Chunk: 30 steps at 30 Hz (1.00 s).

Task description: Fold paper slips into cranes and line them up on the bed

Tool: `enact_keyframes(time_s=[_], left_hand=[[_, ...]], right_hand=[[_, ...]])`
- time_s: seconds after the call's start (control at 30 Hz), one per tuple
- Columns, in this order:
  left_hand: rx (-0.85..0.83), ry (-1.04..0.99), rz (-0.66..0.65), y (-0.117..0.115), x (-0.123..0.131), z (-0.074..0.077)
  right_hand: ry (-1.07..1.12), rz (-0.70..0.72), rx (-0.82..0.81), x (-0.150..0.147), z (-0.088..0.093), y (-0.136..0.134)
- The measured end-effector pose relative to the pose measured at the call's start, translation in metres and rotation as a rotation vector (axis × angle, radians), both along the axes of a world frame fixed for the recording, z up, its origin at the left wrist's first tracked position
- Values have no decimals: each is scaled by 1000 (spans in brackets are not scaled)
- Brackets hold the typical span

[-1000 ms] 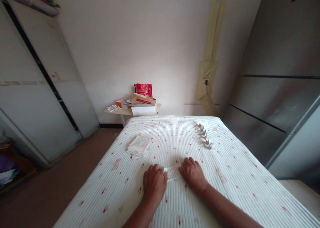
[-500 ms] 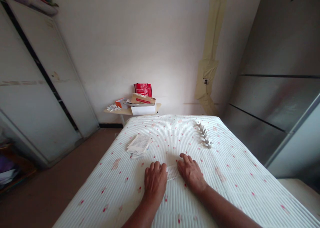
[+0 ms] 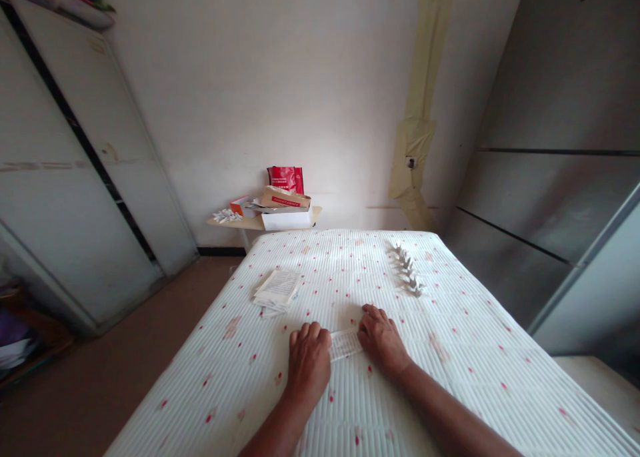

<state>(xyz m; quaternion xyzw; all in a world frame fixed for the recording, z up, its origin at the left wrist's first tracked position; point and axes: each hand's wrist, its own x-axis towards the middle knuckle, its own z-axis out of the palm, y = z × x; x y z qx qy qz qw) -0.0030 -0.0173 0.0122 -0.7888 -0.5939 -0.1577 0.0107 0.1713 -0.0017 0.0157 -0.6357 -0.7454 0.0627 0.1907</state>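
A strip of printed paper lies on the patterned bed cover between my two hands. My left hand has its fingers curled at the paper's left end. At the right end, my right hand is closed on the paper, its thumb side and fingertips hidden from view. Ahead on the left rests a stack of printed paper sheets. Off to the right stands a row of several folded paper figures with pointed tips.
The bed cover is white with ribs and red dots. Behind it a small table bears a white box, an orange box and a red bag. Grey cabinets stand at the right, white doors at the left.
My hands have moved slightly apart, the left a little to the left. More of the paper strip shows between them. The stack and the folded figures stay put.
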Motion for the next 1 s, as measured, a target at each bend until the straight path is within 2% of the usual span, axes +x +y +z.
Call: enact_keyframes(time_s=[0.1, 0.27, 0.43, 0.63, 0.77, 1.0], left_hand=[[-53, -36, 29, 1, -2, 1], [-51, -83, 25, -1, -3, 2], [-65, -94, 34, -3, -2, 3], [-74, -87, 47, -3, -1, 4], [-79, -81, 61, -3, 0, 4], [-118, -65, 85, -3, 1, 7]], right_hand=[[-19, -39, -49, -2, 2, 4], [-8, -42, -142, -2, 6, 3], [-27, -63, -123, -9, 9, -7], [-46, -68, -85, -12, 3, -6], [-30, -71, -102, -11, 1, -4], [57, -87, -194, -4, 9, -3]])
